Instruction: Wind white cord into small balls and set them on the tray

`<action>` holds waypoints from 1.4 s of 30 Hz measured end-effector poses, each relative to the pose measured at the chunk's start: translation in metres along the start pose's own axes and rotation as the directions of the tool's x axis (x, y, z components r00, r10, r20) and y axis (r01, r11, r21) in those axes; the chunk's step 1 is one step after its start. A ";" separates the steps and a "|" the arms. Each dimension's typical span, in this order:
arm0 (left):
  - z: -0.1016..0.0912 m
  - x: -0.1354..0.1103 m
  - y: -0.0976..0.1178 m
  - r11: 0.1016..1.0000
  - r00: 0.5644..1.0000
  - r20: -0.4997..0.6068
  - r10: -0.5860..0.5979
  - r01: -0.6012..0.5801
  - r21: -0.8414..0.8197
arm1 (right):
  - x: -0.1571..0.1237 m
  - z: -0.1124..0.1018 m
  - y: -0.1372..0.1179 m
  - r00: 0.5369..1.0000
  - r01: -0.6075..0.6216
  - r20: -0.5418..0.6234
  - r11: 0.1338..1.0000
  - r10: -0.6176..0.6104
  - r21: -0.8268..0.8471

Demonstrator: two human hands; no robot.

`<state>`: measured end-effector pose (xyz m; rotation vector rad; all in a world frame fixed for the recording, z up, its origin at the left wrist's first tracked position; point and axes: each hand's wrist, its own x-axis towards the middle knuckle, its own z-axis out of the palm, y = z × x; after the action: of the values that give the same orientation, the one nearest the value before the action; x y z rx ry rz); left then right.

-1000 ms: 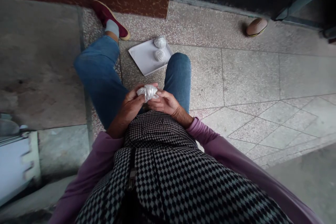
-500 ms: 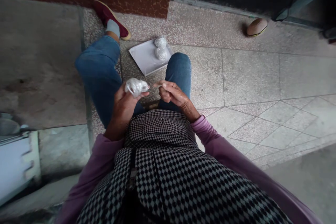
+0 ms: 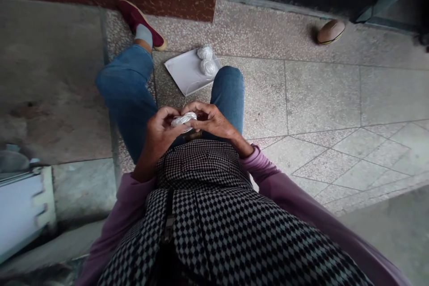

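I sit on a step with my knees apart. My left hand (image 3: 160, 130) and my right hand (image 3: 209, 120) meet in front of my lap, fingers curled round a small ball of shiny white thread (image 3: 182, 120). A thin strand of thread (image 3: 187, 91) runs from the ball toward a white tray (image 3: 183, 73) on the floor between my legs. Two more white thread balls (image 3: 206, 60) lie on the tray's far right corner.
A red shoe on my left foot (image 3: 140, 22) rests near a dark red wall. A brown rounded object (image 3: 330, 31) lies on the speckled tiles at the upper right. A pale box-like thing (image 3: 20, 208) stands at the lower left.
Half a second ago my left hand held the ball alone with the right hand apart; now both hands have closed together on it, lower and nearer my lap.
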<state>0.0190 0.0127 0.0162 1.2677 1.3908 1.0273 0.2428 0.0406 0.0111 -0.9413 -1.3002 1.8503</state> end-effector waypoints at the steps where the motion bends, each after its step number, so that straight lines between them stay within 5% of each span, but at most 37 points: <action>1: -0.001 -0.001 0.003 0.997 0.998 0.041 -0.038 0.040 -0.065 | -0.003 0.003 -0.001 1.000 0.000 -0.001 0.997 0.000 0.076; 6: -0.002 -0.006 0.004 0.929 0.964 0.211 -0.160 0.219 -0.298 | -0.012 0.014 -0.011 0.979 -0.091 -0.153 0.962 0.134 0.258; 11: 0.001 -0.003 -0.006 0.963 0.992 0.065 -0.110 0.122 -0.241 | -0.013 0.021 -0.021 0.939 -0.174 -0.222 0.920 0.263 0.352; 17: -0.003 -0.004 0.003 0.991 0.997 0.066 -0.027 0.035 -0.128 | -0.016 0.021 -0.025 0.929 -0.216 -0.224 0.924 0.294 0.315; 22: 0.005 -0.004 -0.005 0.955 0.996 0.060 -0.065 0.080 -0.287 | -0.013 0.022 -0.011 0.929 -0.167 -0.258 0.923 0.265 0.347; 28: 0.004 -0.003 -0.018 0.897 0.990 0.090 -0.108 0.136 -0.422 | -0.009 0.025 -0.019 0.845 -0.122 -0.407 0.867 0.346 0.482; 32: -0.006 -0.010 -0.019 0.987 0.988 -0.144 -0.060 0.037 -0.157 | -0.007 0.025 -0.032 0.784 -0.173 -0.447 0.843 0.431 0.510; 35: -0.005 -0.020 -0.018 0.998 0.947 -0.318 0.057 -0.055 0.015 | -0.005 0.026 -0.034 0.765 -0.186 -0.462 0.840 0.449 0.509; 37: 0.002 -0.024 -0.018 0.999 0.970 -0.238 0.044 -0.047 -0.008 | -0.004 0.026 -0.030 0.782 -0.141 -0.468 0.849 0.411 0.509; 39: 0.013 -0.023 -0.018 0.992 1.000 -0.015 -0.022 0.020 -0.126 | -0.004 0.027 -0.022 0.807 -0.090 -0.472 0.864 0.354 0.495; 42: 0.026 -0.016 -0.011 0.951 0.986 0.144 -0.079 0.117 -0.285 | -0.005 0.031 -0.009 0.842 -0.051 -0.464 0.897 0.275 0.439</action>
<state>0.0423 -0.0049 0.0020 1.0178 1.1417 1.0200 0.2197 0.0245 0.0278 -1.2302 -0.4836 1.7268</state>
